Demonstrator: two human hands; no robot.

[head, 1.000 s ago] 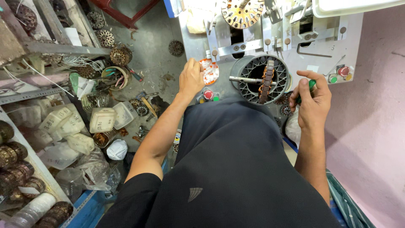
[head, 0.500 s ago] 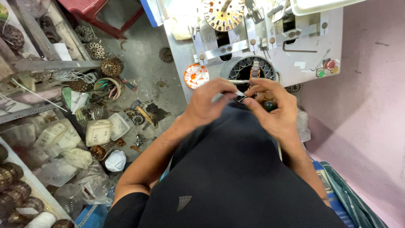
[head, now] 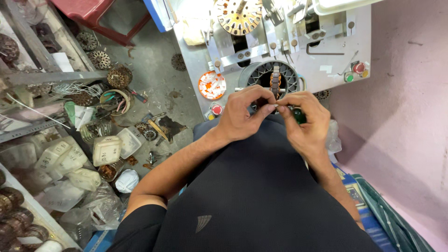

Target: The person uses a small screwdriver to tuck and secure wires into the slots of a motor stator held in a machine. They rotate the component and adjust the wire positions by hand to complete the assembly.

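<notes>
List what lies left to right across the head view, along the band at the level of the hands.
White plastic tubs → orange dish of white bits → left hand → right hand → pink wall.

A red stool (head: 91, 14) stands on the grey floor (head: 154, 79). White plastic containers (head: 106, 149) lie beside wound coils (head: 119, 76) and loose wire (head: 70, 87). An orange dish (head: 212, 85) sits on the metal tabletop (head: 336, 60) near coloured push buttons (head: 354, 72).
</notes>
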